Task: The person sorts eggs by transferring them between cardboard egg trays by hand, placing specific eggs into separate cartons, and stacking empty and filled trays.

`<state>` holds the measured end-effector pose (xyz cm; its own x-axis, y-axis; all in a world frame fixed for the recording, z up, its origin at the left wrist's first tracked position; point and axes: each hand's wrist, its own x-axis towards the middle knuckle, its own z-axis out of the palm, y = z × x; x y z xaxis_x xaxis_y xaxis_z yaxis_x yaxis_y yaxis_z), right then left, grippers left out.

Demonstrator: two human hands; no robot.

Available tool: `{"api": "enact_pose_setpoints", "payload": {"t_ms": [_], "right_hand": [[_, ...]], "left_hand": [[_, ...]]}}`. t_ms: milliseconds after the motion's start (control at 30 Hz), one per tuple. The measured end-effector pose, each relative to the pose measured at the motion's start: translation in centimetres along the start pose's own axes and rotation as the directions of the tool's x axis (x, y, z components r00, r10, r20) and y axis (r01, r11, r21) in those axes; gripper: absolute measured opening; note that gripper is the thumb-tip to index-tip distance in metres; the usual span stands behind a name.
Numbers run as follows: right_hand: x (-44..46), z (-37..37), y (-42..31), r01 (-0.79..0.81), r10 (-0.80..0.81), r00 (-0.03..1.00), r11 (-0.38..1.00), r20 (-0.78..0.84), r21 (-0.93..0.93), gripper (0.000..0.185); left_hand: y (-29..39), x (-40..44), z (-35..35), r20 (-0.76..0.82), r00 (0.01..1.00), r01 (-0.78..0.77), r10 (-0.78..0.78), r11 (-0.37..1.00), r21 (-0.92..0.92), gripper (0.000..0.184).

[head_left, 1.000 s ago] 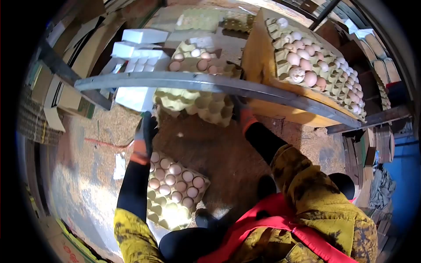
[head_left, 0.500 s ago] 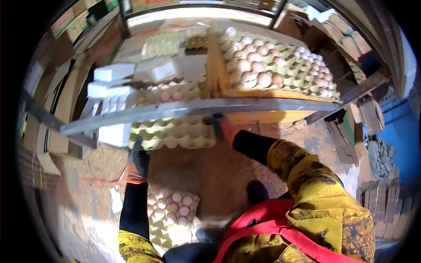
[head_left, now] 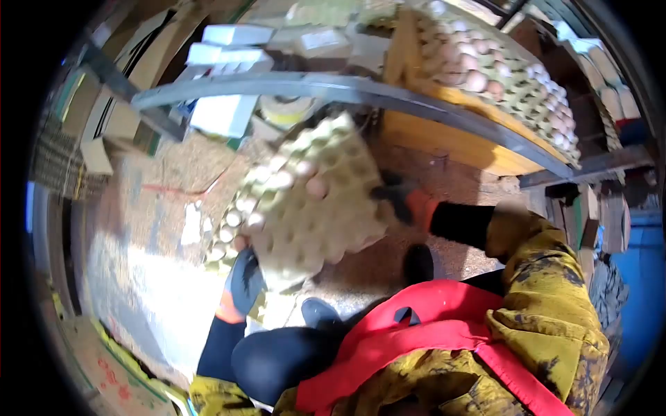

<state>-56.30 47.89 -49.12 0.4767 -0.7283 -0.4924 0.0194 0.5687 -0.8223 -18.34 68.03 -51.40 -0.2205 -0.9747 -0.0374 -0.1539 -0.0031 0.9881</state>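
A pale egg tray (head_left: 305,215), tilted and blurred by motion, is held between my two gloved hands. Several eggs (head_left: 280,180) lie on its left and upper part; the rest shows empty cups. My left hand (head_left: 244,283) is closed on the tray's lower left edge, and my right hand (head_left: 402,201) grips its right edge. What lies under the tray is mostly hidden, though a bit of another tray shows below it.
A metal bar (head_left: 333,87) crosses in front of me. Beyond it are white foam boxes (head_left: 225,111), a tape roll (head_left: 288,109) and a wooden crate (head_left: 451,142) topped with egg trays. Cardboard (head_left: 114,378) lies at the lower left.
The tray has come out from behind the bar toward me, now tilted over the spot where the floor tray of eggs was visible. Both hands moved nearer with it.
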Motion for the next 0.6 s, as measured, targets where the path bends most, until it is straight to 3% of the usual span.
{"api": "enact_pose_setpoints", "payload": {"t_ms": [33, 67, 100, 133, 167, 200, 233, 300, 333, 367, 400, 433, 467, 500, 533, 567, 600], "right_hand": [[0.4, 0.3, 1.3, 0.055, -0.055, 0.998, 0.998, 0.04, 0.017, 0.053], [1.0, 0.5, 2.9, 0.109, -0.111, 0.991, 0.993, 0.069, 0.036, 0.052], [1.1, 1.0, 3.4, 0.106, -0.116, 0.986, 0.991, 0.121, 0.083, 0.054], [1.5, 1.3, 4.1, 0.073, -0.064, 0.993, 0.992, 0.095, -0.1, 0.056], [1.4, 2.5, 3.5, 0.154, -0.139, 0.983, 0.98, 0.121, -0.125, 0.057], [1.6, 3.3, 3.5, 0.239, -0.225, 0.97, 0.955, 0.091, -0.177, 0.058], [2.0, 3.8, 2.9, 0.239, -0.218, 0.97, 0.942, 0.112, -0.235, 0.058], [3.0, 4.3, 1.0, 0.256, -0.197, 0.96, 0.904, 0.197, -0.342, 0.054], [3.0, 4.8, -0.3, 0.266, -0.171, 0.95, 0.883, 0.262, -0.387, 0.051], [2.6, 4.8, -1.8, 0.28, -0.14, 0.934, 0.858, 0.328, -0.431, 0.047], [2.0, 4.3, -3.4, 0.428, -0.26, 0.89, 0.759, 0.374, -0.491, 0.045], [1.3, 3.7, -4.8, 0.559, -0.368, 0.826, 0.634, 0.428, -0.535, 0.043], [0.6, 3.3, -6.3, 0.667, -0.461, 0.744, 0.488, 0.483, -0.563, 0.041], [-1.3, 2.3, -8.1, 0.666, -0.518, 0.746, 0.565, 0.418, -0.488, 0.039], [-3.3, 0.2, -10.2, 0.665, -0.59, 0.684, 0.262, 0.429, -0.7, 0.041], [-5.0, -2.3, -11.2, 0.568, -0.766, 0.474, -0.111, 0.434, -0.816, 0.041], [-6.6, -4.8, -12.6, 0.315, -0.837, 0.215, -0.428, 0.503, -0.847, 0.042]], "left_hand": [[-0.6, -1.7, -0.6, -0.011, 0.998, 0.058, -0.057, 0.983, 0.176, 0.059], [-1.6, -3.8, -0.7, -0.079, 0.996, 0.011, 0.027, 0.892, 0.452, 0.059], [-2.6, -5.1, -0.7, -0.134, 0.99, 0.09, -0.034, 0.893, 0.44, 0.055], [-2.3, -5.3, -0.1, -0.123, 0.991, 0.016, 0.058, 0.85, 0.527, 0.049], [-2.4, -5.8, -1.0, -0.025, 0.999, -0.019, 0.039, 0.835, 0.549, 0.062], [0.3, -5.1, -0.1, -0.091, 0.996, 0.047, -0.001, 0.861, 0.507, 0.061], [0.1, -5.4, -0.1, -0.156, 0.985, 0.029, 0.073, 0.821, 0.571, 0.068], [1.3, -4.1, -0.5, -0.337, 0.937, 0.162, -0.094, 0.97, 0.181, 0.068], [2.3, -4.2, -0.6, -0.389, 0.895, 0.218, -0.216, 0.975, -0.039, 0.068], [0.9, -4.8, -1.2, -0.43, 0.85, 0.177, -0.304, 0.934, -0.309, 0.06], [-0.4, -5.4, -1.7, -0.466, 0.796, 0.084, -0.387, 0.832, -0.549, 0.052], [1.4, -4.9, -2.1, -0.335, 0.883, 0.103, -0.328, 0.833, -0.544, 0.043], [0.3, -5.8, -2.7, -0.449, 0.862, 0.112, -0.234, 0.953, -0.282, 0.044], [1.0, -5.8, -2.9, -0.466, 0.866, 0.085, -0.181, 0.972, -0.221, 0.045], [1.7, -5.8, -3.0, -0.481, 0.867, 0.057, -0.128, 0.986, -0.159, 0.046], [2.4, -5.9, -3.2, -0.496, 0.865, 0.03, -0.074, 0.995, -0.096, 0.047], [4.3, -5.3, -3.4, -0.397, 0.902, -0.03, -0.171, 0.892, -0.452, 0.047]]}}
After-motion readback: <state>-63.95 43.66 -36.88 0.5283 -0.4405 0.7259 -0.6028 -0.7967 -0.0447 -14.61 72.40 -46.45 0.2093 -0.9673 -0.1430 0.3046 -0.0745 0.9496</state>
